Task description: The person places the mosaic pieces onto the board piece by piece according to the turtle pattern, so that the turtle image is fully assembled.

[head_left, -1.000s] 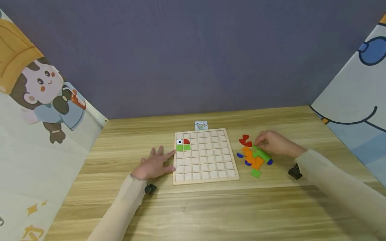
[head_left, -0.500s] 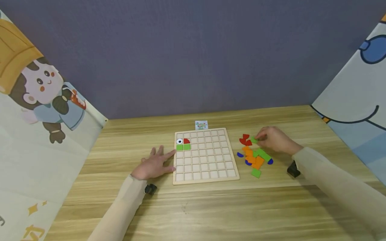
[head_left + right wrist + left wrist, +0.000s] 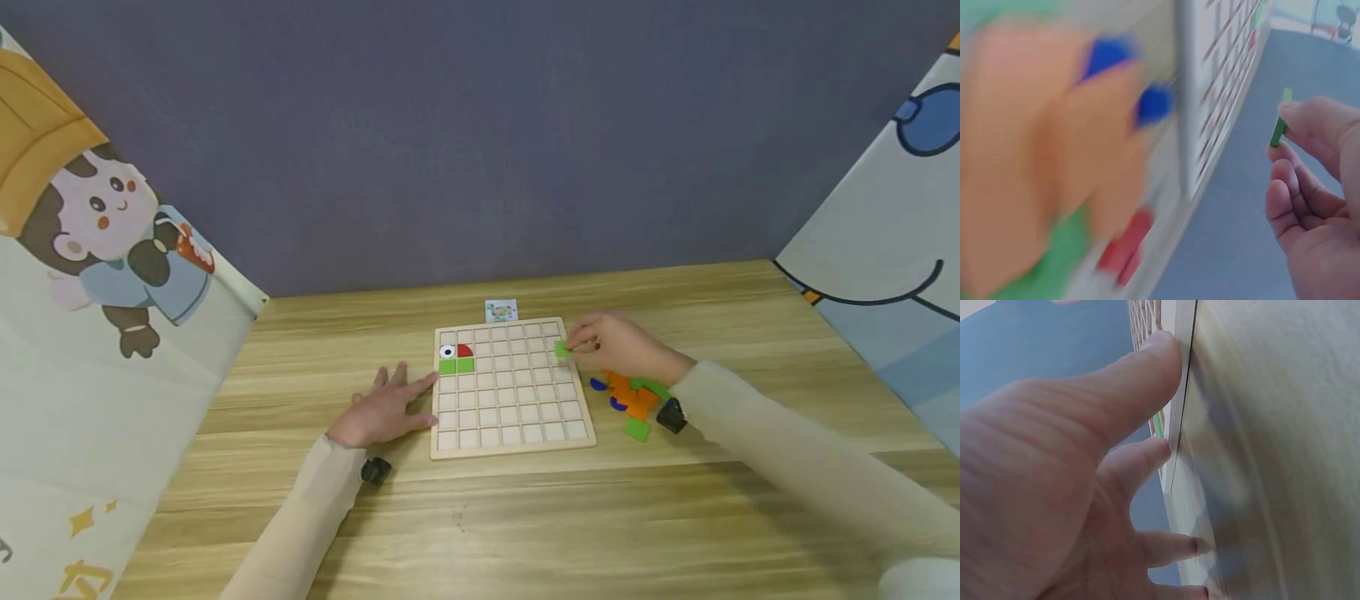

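My right hand [image 3: 618, 343] pinches a green square tile [image 3: 1281, 119] between thumb and fingertips, over the right edge of the wooden grid board [image 3: 517, 400]. Fingers of my left hand [image 3: 382, 410] are spread, thumb and index fingertip at the board's left edge, as the left wrist view also shows. In the board's upper left cells lie a white eye tile [image 3: 447, 352], a red quarter-round tile [image 3: 465, 351] and two green square tiles [image 3: 456, 366]. Right of the board is a pile of loose orange tiles [image 3: 637, 403], with green and blue ones; my right hand hides the red ones in the head view.
A small picture card [image 3: 501, 311] lies behind the board on the wooden table [image 3: 480, 525]. A single green tile [image 3: 637, 430] sits at the pile's near side. A dark blue panel [image 3: 480, 150] stands at the back, with printed panels at both sides.
My right hand has picked the green square tile from the pile and carried it left to the board's right edge. The left hand has stayed in place.
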The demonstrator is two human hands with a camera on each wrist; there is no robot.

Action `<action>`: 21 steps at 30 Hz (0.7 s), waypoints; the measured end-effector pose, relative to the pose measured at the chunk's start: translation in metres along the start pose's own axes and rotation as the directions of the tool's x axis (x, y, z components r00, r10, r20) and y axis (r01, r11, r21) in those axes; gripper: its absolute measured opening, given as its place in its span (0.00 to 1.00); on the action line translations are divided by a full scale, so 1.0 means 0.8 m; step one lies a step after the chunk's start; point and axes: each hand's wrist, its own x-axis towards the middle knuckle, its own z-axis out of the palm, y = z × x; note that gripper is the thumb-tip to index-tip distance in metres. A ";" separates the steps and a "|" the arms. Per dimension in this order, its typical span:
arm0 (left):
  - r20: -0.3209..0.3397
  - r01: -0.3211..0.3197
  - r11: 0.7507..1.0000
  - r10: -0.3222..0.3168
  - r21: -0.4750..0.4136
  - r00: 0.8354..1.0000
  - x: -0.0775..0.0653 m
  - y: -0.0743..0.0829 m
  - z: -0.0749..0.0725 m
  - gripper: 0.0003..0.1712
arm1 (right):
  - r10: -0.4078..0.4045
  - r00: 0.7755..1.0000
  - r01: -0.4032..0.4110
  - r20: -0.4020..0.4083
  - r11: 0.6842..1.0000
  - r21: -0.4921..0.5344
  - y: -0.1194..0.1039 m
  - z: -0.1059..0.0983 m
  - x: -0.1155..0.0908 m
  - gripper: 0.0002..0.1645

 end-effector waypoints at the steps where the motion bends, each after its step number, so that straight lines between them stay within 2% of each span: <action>1: 0.001 -0.001 1.000 0.001 -0.001 1.000 0.000 0.000 0.000 0.42 | -0.021 1.000 0.021 0.006 1.000 0.009 -0.008 0.004 0.006 0.10; 8: 0.007 0.012 1.000 -0.012 0.001 1.000 0.000 0.001 0.000 0.42 | -0.142 0.988 0.140 0.066 0.989 0.044 -0.049 0.040 0.053 0.08; 14: 0.014 0.018 1.000 -0.019 0.012 1.000 0.001 0.001 -0.002 0.43 | -0.182 0.976 0.173 0.120 0.981 0.083 -0.073 0.078 0.089 0.07; 18: 0.015 0.022 1.000 -0.022 0.017 1.000 0.001 0.001 -0.003 0.43 | -0.220 0.966 0.216 0.138 0.975 0.048 -0.087 0.093 0.106 0.05; 21: 0.015 0.018 1.000 -0.018 0.012 1.000 0.000 0.000 -0.002 0.43 | -0.213 0.964 0.213 0.157 0.977 0.019 -0.093 0.101 0.114 0.05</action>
